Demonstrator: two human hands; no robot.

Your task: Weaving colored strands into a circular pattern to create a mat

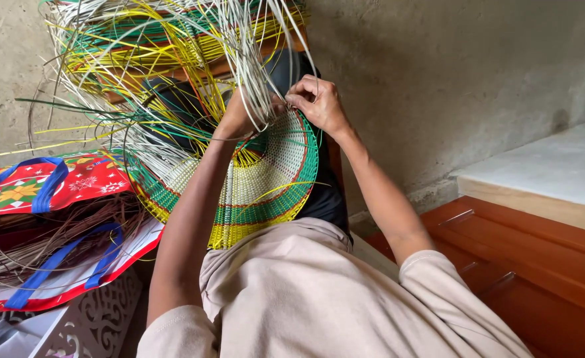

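A round woven piece (266, 182) in white, green, yellow and red strips rests against my lap, tilted up toward me. Many loose white, yellow and green strips (173, 46) fan out from its top edge. My right hand (319, 103) is closed, pinching strips at the piece's upper rim. My left hand (239, 116) reaches into the bundle of white strips beside it and is partly hidden behind them; its fingers seem to grip strips.
A red bag (47, 192) with blue handles, holding brown fibres, lies at the left on a white carved stand (94, 318). A reddish wooden cabinet (537, 265) with a pale top (557, 172) is at the right. A bare concrete wall (451, 73) is ahead.
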